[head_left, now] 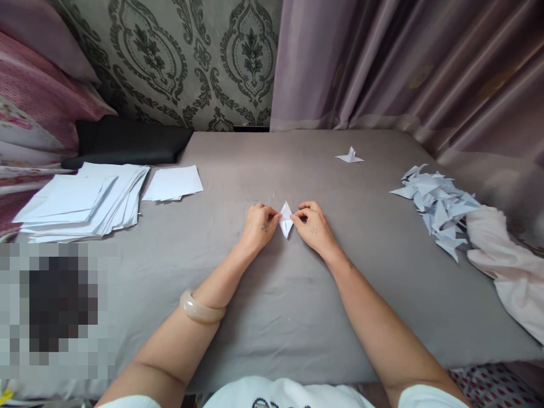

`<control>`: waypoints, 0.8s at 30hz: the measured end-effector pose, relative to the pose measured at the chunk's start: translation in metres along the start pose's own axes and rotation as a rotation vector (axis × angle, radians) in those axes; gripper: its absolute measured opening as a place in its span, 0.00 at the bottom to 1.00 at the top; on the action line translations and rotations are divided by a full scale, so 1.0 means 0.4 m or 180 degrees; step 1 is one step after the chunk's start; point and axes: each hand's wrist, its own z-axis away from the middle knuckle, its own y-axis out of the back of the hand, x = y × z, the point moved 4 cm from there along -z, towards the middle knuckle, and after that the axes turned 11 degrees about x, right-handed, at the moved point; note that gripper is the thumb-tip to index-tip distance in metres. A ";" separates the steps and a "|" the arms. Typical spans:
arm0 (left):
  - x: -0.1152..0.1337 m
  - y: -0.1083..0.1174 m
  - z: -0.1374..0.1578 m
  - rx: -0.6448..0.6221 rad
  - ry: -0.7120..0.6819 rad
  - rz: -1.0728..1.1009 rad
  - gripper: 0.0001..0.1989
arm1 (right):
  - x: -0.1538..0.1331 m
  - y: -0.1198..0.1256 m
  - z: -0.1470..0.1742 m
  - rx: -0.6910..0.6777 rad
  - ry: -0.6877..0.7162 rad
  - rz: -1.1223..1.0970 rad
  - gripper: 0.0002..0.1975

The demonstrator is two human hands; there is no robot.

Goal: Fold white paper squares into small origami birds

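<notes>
At the bottom edge of the frame is a white short-sleeved shirt with dark lettering (284, 394), and a dark cloth patterned in red (493, 384) shows at the lower right. A smooth, cream-coloured round bangle (202, 309) circles the left forearm, left of centre in the lower half.

At the centre of the frame, the left hand (260, 225) and the right hand (313, 224) pinch opposite side corners of a small, white, diamond-shaped piece of folded paper (286, 221), fingertips closed on it from each side, above a table covered in plain grey cloth (293, 294). The paper's points face up and down the frame.

At the right, a crumpled pale pink cloth (505, 249) lies against a heap of pointed, folded white paper shapes (442, 201). At the left is a tall, uneven stack of white paper sheets (80, 198), with a smaller stack of white squares (174, 182) just beside it. Farther back, one winged, folded white paper shape (350, 156) sits apart at the upper right of centre, and a flat black item (131, 139) lies at the upper left. Behind rise a grey wall with dark ornate patterns (170, 51) and, at the upper right, shiny mauve curtains (382, 62).
</notes>
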 end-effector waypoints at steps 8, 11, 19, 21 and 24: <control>0.003 -0.004 0.006 0.0031 -0.0140 -0.0158 0.06 | -0.002 0.001 0.001 0.0041 -0.0001 -0.0006 0.07; 0.004 -0.005 0.007 -0.0013 -0.0149 -0.0190 0.06 | 0.001 0.000 0.001 0.0056 -0.0030 -0.0020 0.07; 0.031 0.009 0.022 -0.0054 -0.0527 -0.0364 0.05 | 0.006 0.006 0.001 0.0043 -0.0074 -0.0078 0.05; 0.041 0.007 0.024 -0.0109 -0.0724 -0.0419 0.06 | 0.002 0.010 0.002 0.0033 -0.0021 -0.0137 0.05; 0.046 -0.001 0.024 -0.0221 -0.0943 -0.0442 0.11 | -0.007 0.012 0.005 0.0020 0.0102 -0.0119 0.03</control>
